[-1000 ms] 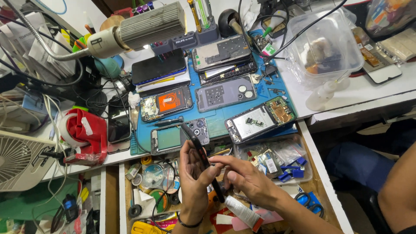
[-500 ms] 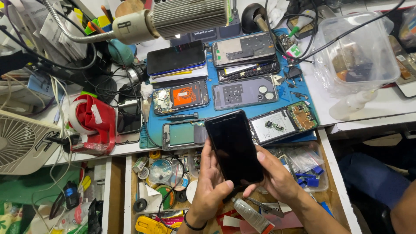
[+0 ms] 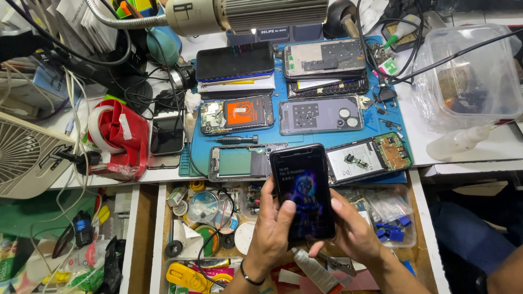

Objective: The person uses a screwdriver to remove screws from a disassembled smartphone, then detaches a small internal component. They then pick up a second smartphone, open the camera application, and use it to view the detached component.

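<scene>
Our left hand (image 3: 272, 231) and right hand (image 3: 354, 231) gripping a lit phone (image 3: 303, 191) at lower centre, long axis upright, top toward the blue mat (image 3: 190, 158), grey tube (image 3: 315, 270) below.

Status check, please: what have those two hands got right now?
Left hand and right hand both grip the black phone, screen lit. Held above the open drawer. Nothing blocking.

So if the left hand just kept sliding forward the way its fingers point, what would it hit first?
Probably the opened phone frame with the green panel at the blue mat's near edge. The left hand points up and away from the person, alongside the lit phone it holds. Depth is hard to judge, so it might pass above.
</scene>
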